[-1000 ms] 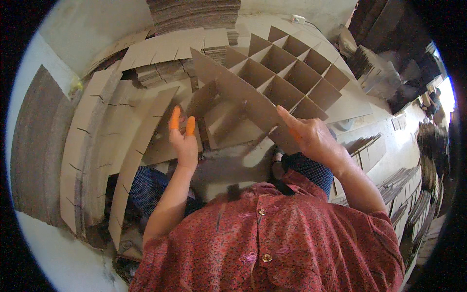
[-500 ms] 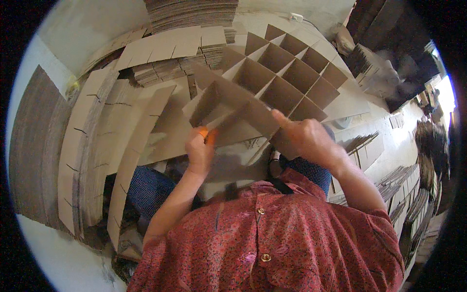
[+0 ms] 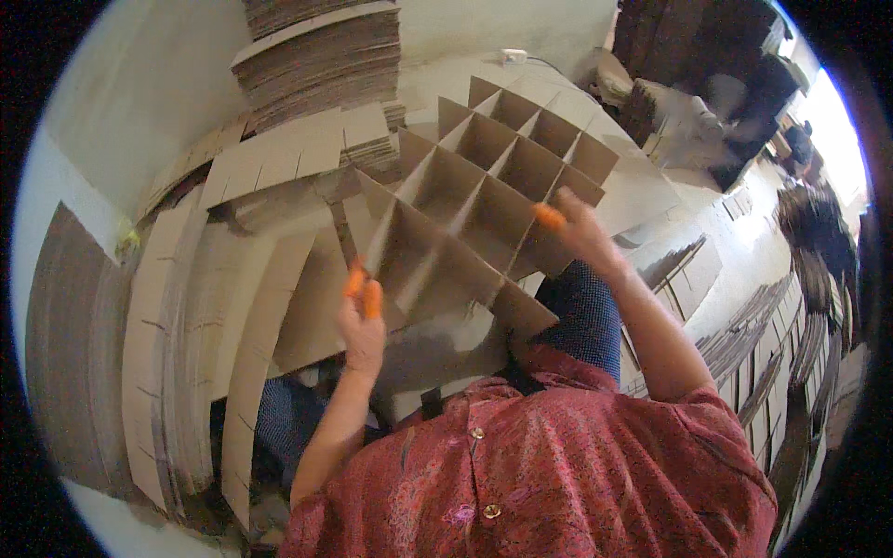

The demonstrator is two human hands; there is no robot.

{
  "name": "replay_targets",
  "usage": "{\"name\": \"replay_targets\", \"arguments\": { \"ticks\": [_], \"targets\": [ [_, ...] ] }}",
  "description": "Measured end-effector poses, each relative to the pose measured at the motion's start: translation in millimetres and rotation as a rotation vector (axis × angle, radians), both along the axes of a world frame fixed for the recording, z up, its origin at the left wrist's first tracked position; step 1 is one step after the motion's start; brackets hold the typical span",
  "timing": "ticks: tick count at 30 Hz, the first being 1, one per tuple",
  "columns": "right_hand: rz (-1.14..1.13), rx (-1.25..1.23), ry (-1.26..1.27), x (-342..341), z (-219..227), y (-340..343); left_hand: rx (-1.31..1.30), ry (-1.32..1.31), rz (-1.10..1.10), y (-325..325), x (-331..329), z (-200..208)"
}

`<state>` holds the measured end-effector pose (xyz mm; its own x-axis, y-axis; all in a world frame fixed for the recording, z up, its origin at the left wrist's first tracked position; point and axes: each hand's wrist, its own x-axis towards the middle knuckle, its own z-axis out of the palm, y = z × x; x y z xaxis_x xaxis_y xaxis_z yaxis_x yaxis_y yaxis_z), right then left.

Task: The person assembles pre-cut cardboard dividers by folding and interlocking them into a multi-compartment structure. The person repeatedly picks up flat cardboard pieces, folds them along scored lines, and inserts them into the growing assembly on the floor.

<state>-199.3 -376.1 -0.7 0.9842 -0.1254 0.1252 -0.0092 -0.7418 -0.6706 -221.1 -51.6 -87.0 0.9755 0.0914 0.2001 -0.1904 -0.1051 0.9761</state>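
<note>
A brown cardboard divider grid [image 3: 470,200] of interlocked strips lies tilted in front of me, its square cells facing up. My left hand [image 3: 361,321], with orange coverings on its fingers, is closed at the grid's near left corner. My right hand [image 3: 581,231] also wears an orange finger covering, and its fingers close over the grid's right edge. The near wall strip [image 3: 465,265] runs between the hands, and its end sticks out toward my right knee. Motion blurs both hands a little.
Slotted cardboard strips [image 3: 274,163] lie piled beyond the left hand. A tall cardboard stack [image 3: 321,65] rises behind them. Long slotted strips [image 3: 153,344] stand at my left. More divider pieces [image 3: 744,335] lean at the right. A white socket block [image 3: 513,57] with a cable lies at the back.
My right hand has moved farther away along the grid's right edge. The near strip, tilted and blurred before, now sits lower in line with the grid. My left hand has shifted slightly left and nearer me.
</note>
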Motion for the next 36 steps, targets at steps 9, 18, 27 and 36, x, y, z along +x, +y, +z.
{"name": "replay_targets", "arguments": {
  "ticks": [9,18,27,36],
  "targets": [
    [0.186,0.533,0.07,-15,-41,38,0.159,-0.072,-0.879,-99,-43,-16],
    [0.129,0.724,-0.31,-56,-36,36,0.325,-0.154,-0.758,-79,-53,-38],
    [-0.536,0.218,-0.888,-137,80,-68,0.499,-0.103,-0.572,-55,-56,-68],
    [-1.157,-0.379,0.078,-143,-73,-228,0.502,-0.1,-0.673,-54,-50,-100]
  ]
}}
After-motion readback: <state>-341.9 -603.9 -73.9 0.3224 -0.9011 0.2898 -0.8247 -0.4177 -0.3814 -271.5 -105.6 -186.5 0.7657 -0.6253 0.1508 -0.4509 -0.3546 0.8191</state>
